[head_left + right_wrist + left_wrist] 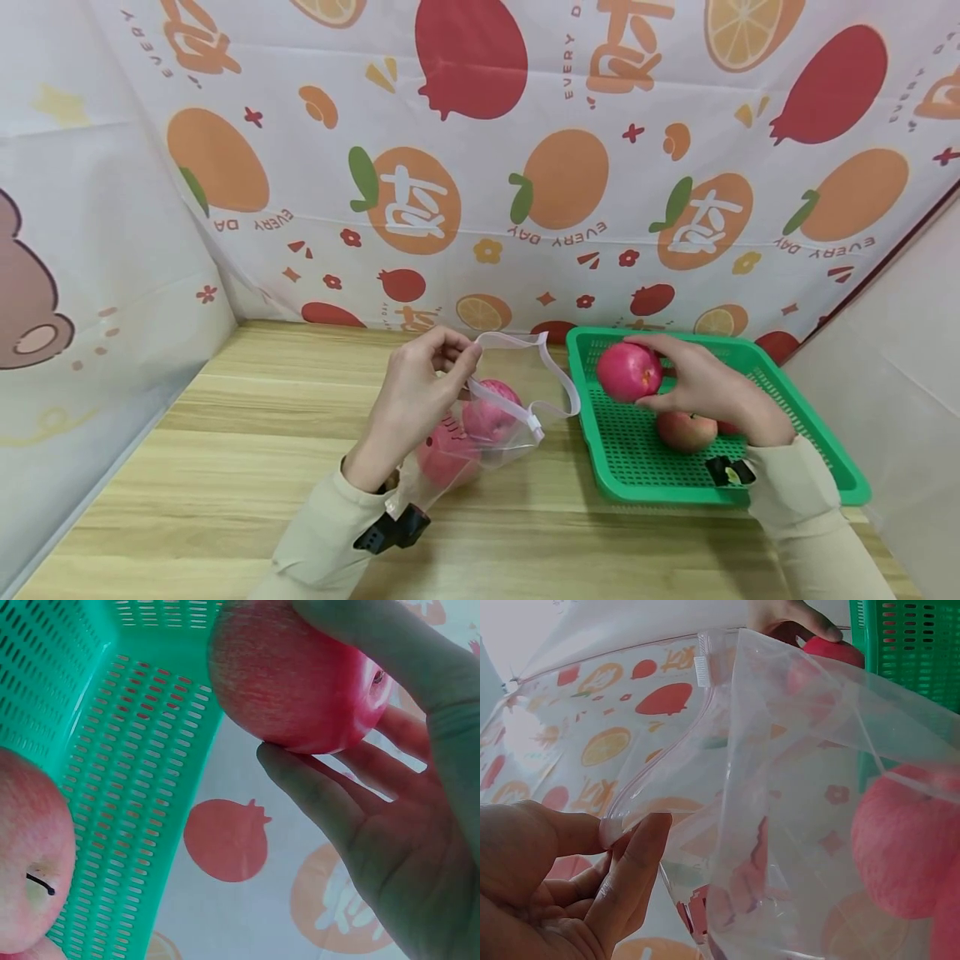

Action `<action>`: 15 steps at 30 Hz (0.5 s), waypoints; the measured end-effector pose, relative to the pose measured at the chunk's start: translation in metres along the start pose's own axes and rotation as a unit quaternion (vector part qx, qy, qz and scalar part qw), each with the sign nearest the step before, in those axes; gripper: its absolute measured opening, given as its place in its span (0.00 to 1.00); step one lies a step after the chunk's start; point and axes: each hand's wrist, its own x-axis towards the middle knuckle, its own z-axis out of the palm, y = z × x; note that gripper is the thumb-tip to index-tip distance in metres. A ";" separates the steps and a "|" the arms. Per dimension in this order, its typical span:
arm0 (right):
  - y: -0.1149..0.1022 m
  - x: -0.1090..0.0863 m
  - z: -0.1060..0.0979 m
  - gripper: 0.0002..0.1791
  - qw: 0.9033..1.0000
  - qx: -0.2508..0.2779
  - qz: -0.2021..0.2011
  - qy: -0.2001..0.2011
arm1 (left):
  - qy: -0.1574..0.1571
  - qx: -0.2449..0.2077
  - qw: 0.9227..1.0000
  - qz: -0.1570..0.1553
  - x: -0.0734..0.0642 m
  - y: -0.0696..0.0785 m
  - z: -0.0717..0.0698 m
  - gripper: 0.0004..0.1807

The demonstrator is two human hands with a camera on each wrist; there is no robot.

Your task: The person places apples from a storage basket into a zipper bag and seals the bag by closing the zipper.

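My left hand (420, 392) pinches the rim of a clear zip bag (512, 452) between thumb and fingers. The bag's mouth gapes toward the basket, and a slider (703, 671) sits on the zip edge in the left wrist view. Inside the bag are red apples (491, 411), two of them visible. My right hand (712, 379) grips another red apple (626, 372) above the left part of a green basket (675, 497). Thumb and fingers clasp this apple (292, 682) from opposite sides in the right wrist view. A paler apple (684, 433) lies in the basket below that hand, beside another mostly hidden one.
The basket stands on a wooden table (225, 467), right of the bag. A fruit-print cloth (487, 275) hangs behind the table, and pale walls (892, 400) flank both sides. Each wrist carries a small black camera (393, 529).
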 end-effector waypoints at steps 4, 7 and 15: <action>-0.004 -0.003 -0.005 0.47 1.000 0.000 -0.005 0.017 | -0.003 0.002 1.000 0.001 0.000 0.001 0.000 0.04; -0.006 -0.004 -0.008 0.48 0.999 -0.004 -0.018 0.032 | -0.005 0.005 1.000 0.000 0.000 0.002 0.000 0.04; -0.006 -0.009 -0.013 0.53 0.994 -0.005 -0.082 0.073 | -0.010 0.008 1.000 -0.005 -0.001 0.003 0.002 0.05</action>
